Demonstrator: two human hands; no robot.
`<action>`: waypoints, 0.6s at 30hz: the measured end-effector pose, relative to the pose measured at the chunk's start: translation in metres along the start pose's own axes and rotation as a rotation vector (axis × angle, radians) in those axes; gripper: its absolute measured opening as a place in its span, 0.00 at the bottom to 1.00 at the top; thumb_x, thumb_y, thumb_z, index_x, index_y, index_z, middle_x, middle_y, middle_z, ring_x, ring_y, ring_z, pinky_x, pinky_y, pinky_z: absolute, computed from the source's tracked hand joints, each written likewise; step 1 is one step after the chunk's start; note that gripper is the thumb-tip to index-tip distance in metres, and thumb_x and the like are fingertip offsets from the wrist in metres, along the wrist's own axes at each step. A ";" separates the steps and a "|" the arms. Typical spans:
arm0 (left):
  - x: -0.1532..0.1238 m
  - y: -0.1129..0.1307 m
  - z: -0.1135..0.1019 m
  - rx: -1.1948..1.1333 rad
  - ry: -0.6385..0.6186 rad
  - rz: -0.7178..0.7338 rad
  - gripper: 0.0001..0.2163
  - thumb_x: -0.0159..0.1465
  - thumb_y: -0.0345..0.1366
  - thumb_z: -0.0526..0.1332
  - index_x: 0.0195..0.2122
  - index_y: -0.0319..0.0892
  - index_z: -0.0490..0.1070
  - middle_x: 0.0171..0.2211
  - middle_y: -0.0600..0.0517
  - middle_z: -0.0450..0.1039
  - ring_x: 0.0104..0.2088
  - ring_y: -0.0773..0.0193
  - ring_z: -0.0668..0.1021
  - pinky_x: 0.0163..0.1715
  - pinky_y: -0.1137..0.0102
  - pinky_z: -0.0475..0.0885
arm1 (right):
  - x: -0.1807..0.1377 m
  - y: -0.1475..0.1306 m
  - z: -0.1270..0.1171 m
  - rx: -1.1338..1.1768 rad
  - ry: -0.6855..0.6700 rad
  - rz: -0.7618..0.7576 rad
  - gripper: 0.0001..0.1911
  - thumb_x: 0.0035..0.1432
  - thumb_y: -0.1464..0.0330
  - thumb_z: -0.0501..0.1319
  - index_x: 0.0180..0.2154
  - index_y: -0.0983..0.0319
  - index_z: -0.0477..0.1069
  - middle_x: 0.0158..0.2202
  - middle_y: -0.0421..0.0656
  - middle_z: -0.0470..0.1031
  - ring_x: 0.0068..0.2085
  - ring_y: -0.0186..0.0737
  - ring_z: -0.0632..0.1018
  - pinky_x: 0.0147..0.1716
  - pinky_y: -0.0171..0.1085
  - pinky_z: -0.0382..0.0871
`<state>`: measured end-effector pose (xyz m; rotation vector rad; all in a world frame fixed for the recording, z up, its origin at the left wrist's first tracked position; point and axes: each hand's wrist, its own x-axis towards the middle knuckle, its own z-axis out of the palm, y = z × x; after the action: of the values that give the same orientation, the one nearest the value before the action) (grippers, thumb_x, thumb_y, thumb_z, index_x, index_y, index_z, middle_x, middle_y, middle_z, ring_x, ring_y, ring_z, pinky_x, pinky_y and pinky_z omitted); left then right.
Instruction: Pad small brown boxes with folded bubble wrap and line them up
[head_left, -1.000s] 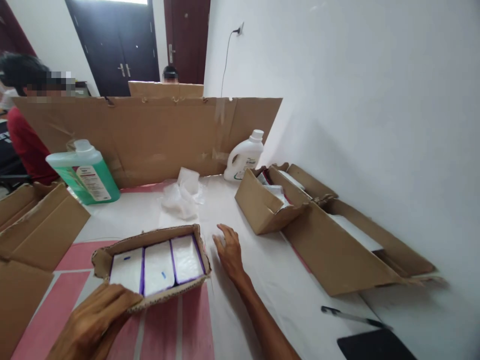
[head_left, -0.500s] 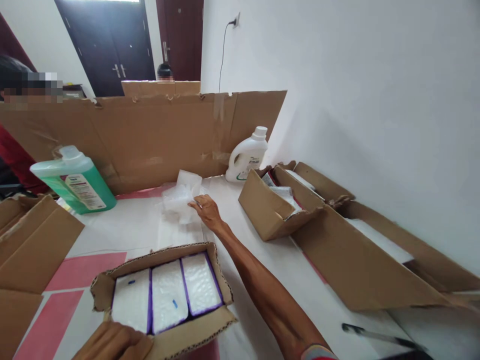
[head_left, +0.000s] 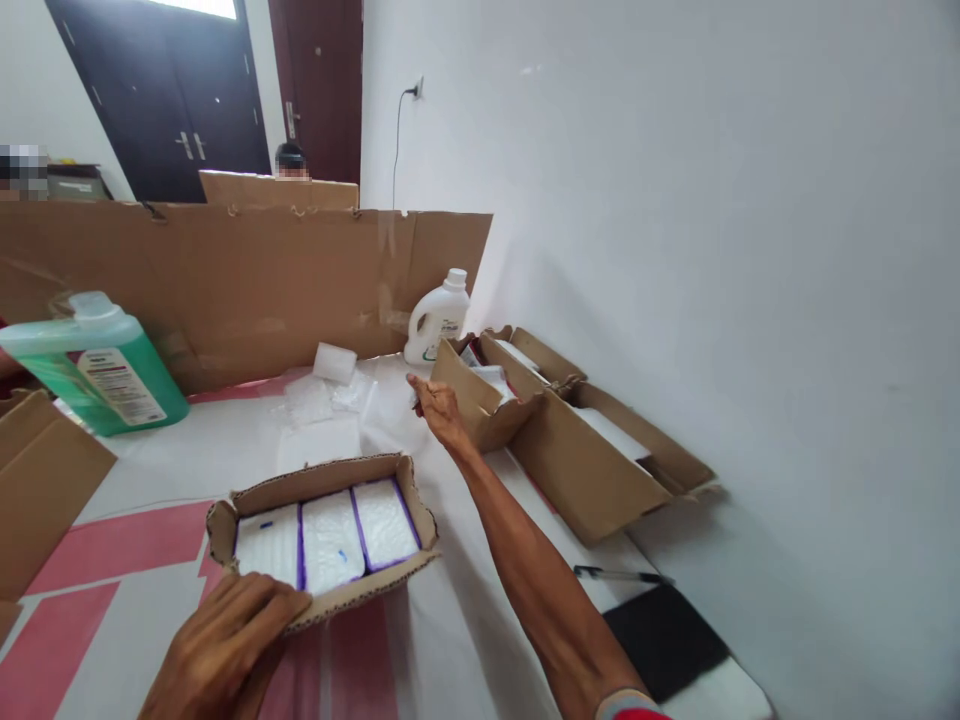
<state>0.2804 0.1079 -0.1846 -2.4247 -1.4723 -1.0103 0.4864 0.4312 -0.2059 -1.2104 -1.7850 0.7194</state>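
Close in front of me is a small open cardboard box holding three white packs edged in purple, side by side. My left hand grips its near rim, fingers over the edge and thumb out of sight. Farther out to the right, my right hand is closed in a pinch on clear plastic film, which trails to its left. Beyond the box, crumpled clear plastic and a small white block lie on the table.
A jug of green liquid stands at left, a white handled bottle at the back. Open cardboard boxes line the wall side. A cardboard partition crosses the back. A pen and black pad lie at lower right.
My right hand has moved away from the crumpled plastic toward the open boxes, drawing film with it. My left hand keeps hold of the box rim. The view has swung right.
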 end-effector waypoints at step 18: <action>-0.050 0.107 0.014 -0.109 0.301 -0.346 0.12 0.67 0.36 0.61 0.52 0.50 0.73 0.47 0.50 0.76 0.43 0.61 0.79 0.47 0.64 0.75 | -0.123 -0.096 -0.159 0.553 0.273 -0.016 0.31 0.62 0.38 0.55 0.26 0.58 0.62 0.19 0.34 0.60 0.19 0.29 0.62 0.16 0.31 0.55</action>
<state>0.3607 0.0216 -0.2013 -2.0010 -1.7963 -1.4830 0.6051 0.2821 -0.0904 -0.8670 -1.2546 0.9143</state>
